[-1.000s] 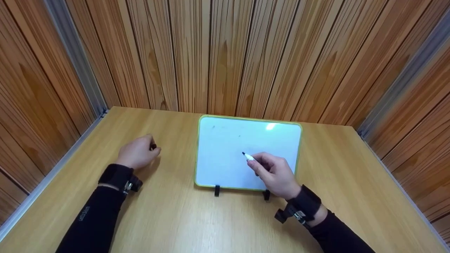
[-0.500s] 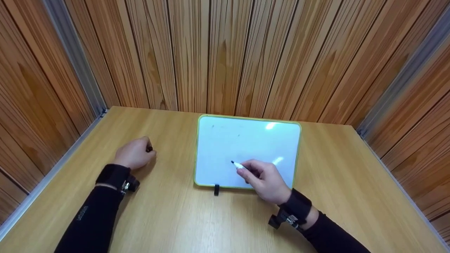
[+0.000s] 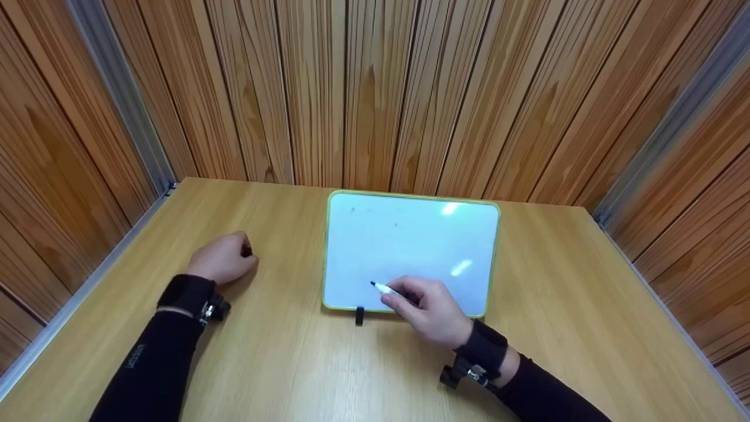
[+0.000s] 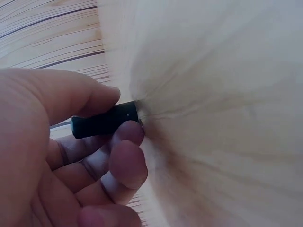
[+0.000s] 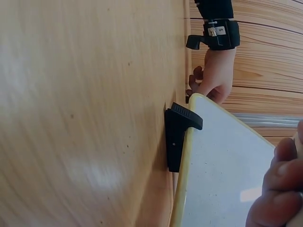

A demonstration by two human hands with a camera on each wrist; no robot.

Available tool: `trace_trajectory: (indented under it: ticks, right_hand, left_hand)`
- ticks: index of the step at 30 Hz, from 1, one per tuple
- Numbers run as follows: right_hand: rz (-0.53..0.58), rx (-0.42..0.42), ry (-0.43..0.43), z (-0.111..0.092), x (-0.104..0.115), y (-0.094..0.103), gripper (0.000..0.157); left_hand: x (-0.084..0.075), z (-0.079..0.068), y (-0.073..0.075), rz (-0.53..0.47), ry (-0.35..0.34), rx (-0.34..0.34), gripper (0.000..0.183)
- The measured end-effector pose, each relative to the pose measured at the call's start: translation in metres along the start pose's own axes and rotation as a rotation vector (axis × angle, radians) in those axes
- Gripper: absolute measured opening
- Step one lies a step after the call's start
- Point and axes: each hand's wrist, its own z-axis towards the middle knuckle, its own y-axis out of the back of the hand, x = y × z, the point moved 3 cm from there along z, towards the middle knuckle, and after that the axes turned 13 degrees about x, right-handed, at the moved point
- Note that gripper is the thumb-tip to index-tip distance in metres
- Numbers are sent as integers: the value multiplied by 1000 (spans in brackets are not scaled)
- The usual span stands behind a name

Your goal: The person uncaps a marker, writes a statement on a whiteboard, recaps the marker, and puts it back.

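Observation:
A whiteboard (image 3: 410, 246) with a yellow-green rim leans back on small black feet on the table. In front of its lower part, my right hand (image 3: 430, 310) pinches a white marker (image 3: 384, 289), black tip pointing up and left over the lower left of the board. My left hand (image 3: 221, 258) rests at the table to the left of the board. Between its thumb and fingers it holds a short dark marker cap (image 4: 104, 122), seen in the left wrist view. The right wrist view catches only the edge of the right fingers (image 5: 279, 189).
One black foot (image 3: 359, 316) sticks out below the board's front edge; the right wrist view shows a foot (image 5: 177, 137) clasping the rim. Wood-plank walls (image 3: 375, 94) enclose the wooden table (image 3: 281, 363) at back and sides. A few small dark specks mark the board.
The right hand has moved down and left with the marker, its tip going from the board's middle to its lower left. The left hand has stayed nearly still with the cap.

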Motion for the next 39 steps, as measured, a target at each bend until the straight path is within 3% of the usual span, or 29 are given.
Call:
trace_trajectory:
  ticks: [6,9,13,16,18,20,23,27,30,35,39]
  right_hand:
    - [12,19,-26,1,-1,-5,16]
    - [27,38,-54,1,-1,-7,20]
    - [31,55,-74,1,0,-10,21]
    - [19,55,-73,1,0,-11,20]
    - [11,52,-71,1,0,-11,19]
    - [3,49,-67,1,0,-11,19]
    - [-9,45,-59,1,-1,-11,19]
    - [-30,35,-42,1,-2,-10,18]
    - [-42,28,-34,0,-2,-10,17]
    - [-24,43,-61,0,-2,-9,20]
    - [-18,50,-76,1,-1,-9,21]
  left_hand:
    - [-5,-6,7,-36,24,71,46]
    - [-10,-11,15,-42,39,48,58]
    - [-23,-19,28,-32,29,-140,63]
    - [-39,-25,34,-34,-19,-301,56]
    - [-51,-28,36,-46,-67,-373,50]
    - [-64,-31,36,-77,-127,-399,46]
    - [-82,-35,35,-180,-236,-349,41]
    - [-105,-40,30,-345,-407,-198,31]
    - [-122,-42,24,-409,-514,-87,24]
    - [-145,-48,9,-396,-600,86,21]
    - [-157,-53,-2,-327,-645,142,28]
